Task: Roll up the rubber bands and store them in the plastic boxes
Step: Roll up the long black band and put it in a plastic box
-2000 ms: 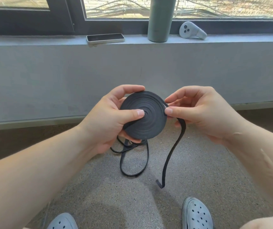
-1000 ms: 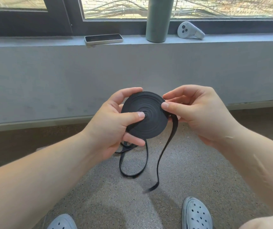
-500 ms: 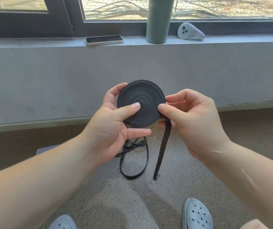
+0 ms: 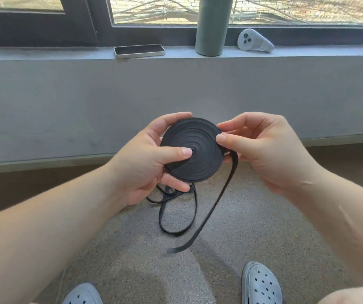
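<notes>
Left hand (image 4: 145, 163) grips the coiled rubber band (image 4: 200, 163), thumb on its centre; right hand (image 4: 263, 150) pinches its rim.

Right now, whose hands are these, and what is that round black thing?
They belong to a person wearing a camera on the head, so you look down as they do. The left hand holds a rolled-up rubber band, thumb on its middle. The right hand pinches the band at the roll's edge; the loose tail hangs down. A looped band lies on the floor. A phone, a bottle and a controller sit on the window ledge. No box shows.
</notes>
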### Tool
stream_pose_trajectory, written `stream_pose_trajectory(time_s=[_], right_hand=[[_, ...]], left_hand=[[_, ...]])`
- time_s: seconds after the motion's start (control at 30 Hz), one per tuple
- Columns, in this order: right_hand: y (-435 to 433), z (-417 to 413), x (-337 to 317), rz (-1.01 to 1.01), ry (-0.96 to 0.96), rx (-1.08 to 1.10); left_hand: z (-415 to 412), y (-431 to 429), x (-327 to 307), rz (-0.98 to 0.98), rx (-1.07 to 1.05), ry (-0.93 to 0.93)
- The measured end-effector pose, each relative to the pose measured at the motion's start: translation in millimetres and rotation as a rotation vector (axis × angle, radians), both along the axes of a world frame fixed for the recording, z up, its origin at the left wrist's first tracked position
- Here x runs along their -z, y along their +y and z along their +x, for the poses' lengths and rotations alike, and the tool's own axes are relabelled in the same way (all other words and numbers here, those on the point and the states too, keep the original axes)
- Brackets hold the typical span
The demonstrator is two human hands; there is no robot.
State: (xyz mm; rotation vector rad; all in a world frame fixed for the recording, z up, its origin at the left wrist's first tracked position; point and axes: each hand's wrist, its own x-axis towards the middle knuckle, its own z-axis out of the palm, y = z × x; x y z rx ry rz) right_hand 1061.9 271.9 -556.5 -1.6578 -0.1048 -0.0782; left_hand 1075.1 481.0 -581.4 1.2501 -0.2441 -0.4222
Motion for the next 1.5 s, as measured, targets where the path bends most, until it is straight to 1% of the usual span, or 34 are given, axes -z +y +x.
stream_pose_trajectory(time_s=[0.13, 0.3, 0.4, 0.5, 0.57, 0.67, 0.73, 0.8, 0.87, 0.97, 1.13, 1.27, 1.5], right_hand=[[4.6, -0.7, 5.4, 0.0, -0.021, 0.084], [14.4, -8.3, 7.2, 0.069, -0.033, 0.126], [21.3, -12.3, 8.9, 0.129, -0.046, 0.151], [21.1, -11.7, 8.8, 0.214, -0.038, 0.157], [14.9, -8.8, 5.1, 0.197, -0.037, 0.133], [0.5, -3.4, -2.7, 0.098, -0.001, 0.038], [-5.3, -1.4, -5.1, 0.015, 0.01, -0.039], [-6.8, -0.7, -4.5, -0.018, 0.007, -0.061], [-6.1, -0.3, -2.9, -0.026, 0.008, -0.048], [-5.9, 1.4, -0.4, -0.073, 0.01, 0.004], [-5.7, -0.4, -2.2, 0.0, 0.023, 0.027], [3.2, -5.8, 1.8, -0.006, 0.003, 0.04], [16.6, -10.0, 6.9, 0.182, 0.035, 0.09]], left_hand=[[-3.4, -5.3, 2.8, -0.055, -0.118, -0.003], [-3.8, -8.7, -0.6, -0.16, -0.246, 0.011], [-7.9, -12.0, 0.2, -0.182, -0.257, 0.017], [-11.4, -15.1, 2.3, -0.198, -0.206, 0.058], [-9.2, -12.1, 2.8, -0.152, -0.162, 0.068], [-2.4, -2.7, 2.3, -0.007, -0.122, 0.008], [-0.7, 0.1, 0.5, 0.063, -0.057, -0.016], [-2.1, -1.2, -0.7, 0.111, 0.015, -0.032], [-3.4, -3.2, 0.1, 0.115, 0.026, -0.039], [-3.6, -5.0, 2.0, 0.061, -0.047, -0.029], [-1.3, -7.7, -1.0, -0.081, -0.214, -0.001], [-0.8, -7.3, -5.5, -0.121, -0.28, 0.003], [-8.1, -13.2, -4.3, -0.185, -0.349, 0.024]])
